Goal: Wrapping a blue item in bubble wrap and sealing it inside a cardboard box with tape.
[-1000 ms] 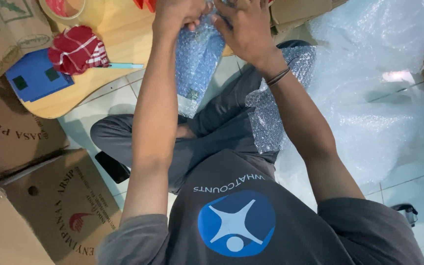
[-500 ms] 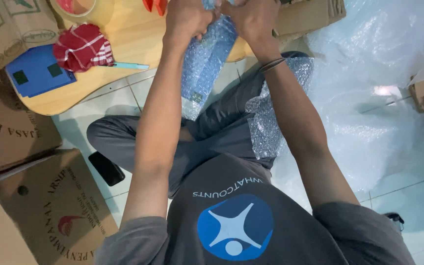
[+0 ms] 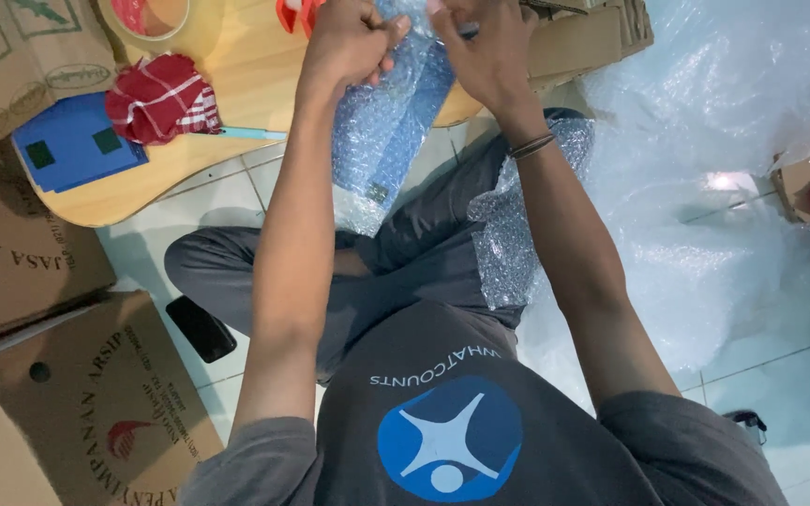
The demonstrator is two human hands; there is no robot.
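A blue flat item wrapped in bubble wrap is held upright above the person's lap, its lower end hanging over the crossed legs and its upper end at the edge of the round wooden table. The left hand is clenched on the wrap's upper left edge. The right hand pinches the upper right edge, fingers curled over it (a dark band sits on that wrist). A loose piece of bubble wrap lies across the right thigh, just beside the right forearm.

On the table, left of the hands: a red-and-white checked cloth, touching a blue flat folder, with a light blue pen near the cloth. A roll of tape sits at the table's far edge. Cardboard boxes stand to the left on the tiled floor. A large sheet of bubble wrap spreads over the floor to the right. A dark phone lies by the left knee.
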